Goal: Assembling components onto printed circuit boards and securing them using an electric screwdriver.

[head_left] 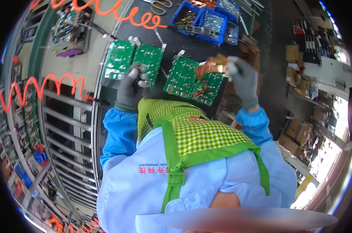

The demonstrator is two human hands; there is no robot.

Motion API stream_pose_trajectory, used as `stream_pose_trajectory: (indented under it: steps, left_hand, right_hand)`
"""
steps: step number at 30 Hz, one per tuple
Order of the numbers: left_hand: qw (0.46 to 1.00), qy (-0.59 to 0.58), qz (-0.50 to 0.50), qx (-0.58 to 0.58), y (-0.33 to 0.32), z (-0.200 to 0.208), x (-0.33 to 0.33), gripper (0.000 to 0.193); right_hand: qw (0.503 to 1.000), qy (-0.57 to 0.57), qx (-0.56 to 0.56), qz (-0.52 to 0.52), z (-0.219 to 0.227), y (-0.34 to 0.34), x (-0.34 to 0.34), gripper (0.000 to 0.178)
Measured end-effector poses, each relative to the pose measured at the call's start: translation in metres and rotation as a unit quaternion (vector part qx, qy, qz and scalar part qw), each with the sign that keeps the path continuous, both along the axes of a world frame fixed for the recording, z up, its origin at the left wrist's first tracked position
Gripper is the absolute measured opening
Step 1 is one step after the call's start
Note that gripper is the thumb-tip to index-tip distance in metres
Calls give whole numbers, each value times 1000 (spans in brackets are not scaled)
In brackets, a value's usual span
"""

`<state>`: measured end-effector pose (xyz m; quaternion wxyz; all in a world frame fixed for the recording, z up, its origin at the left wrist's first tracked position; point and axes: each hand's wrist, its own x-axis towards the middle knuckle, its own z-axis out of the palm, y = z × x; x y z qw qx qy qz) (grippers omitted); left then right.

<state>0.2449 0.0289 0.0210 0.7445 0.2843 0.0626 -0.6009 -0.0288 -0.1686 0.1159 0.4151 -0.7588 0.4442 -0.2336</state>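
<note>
Two green circuit boards [147, 64] lie side by side on the dark bench, with another pair of green circuit boards [181, 77] to their right. My left hand [130, 87], in a grey glove with pale fingertips, is over the lower part of the left pair. Its fingers are curled in; whatever they hold, if anything, I cannot make out. In a matching glove, my right hand [244, 77] pinches shiny copper pieces [218, 66], blurred by motion, above the rightmost board. More copper-coloured metal [201, 90] rests on that right pair of boards.
Blue bins [211, 25] of small metal parts stand at the far side. A power screwdriver [191, 29] on an orange coiled hose [144, 21] lies before them. Scissors [160, 6] are behind. A roller conveyor [69, 134] runs at left; cardboard boxes [298, 132] are at right.
</note>
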Motion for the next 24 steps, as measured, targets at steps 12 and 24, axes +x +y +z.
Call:
stream_pose_trajectory:
  steps: [12, 24]
  left_hand:
    - [993, -58, 59, 80, 110, 17, -71, 22]
    - [990, -83, 74, 84, 145, -30, -26, 34]
  right_hand:
    - [992, 98, 21, 74, -123, 53, 23, 25]
    - [967, 246, -29, 65, -103, 55, 48, 35]
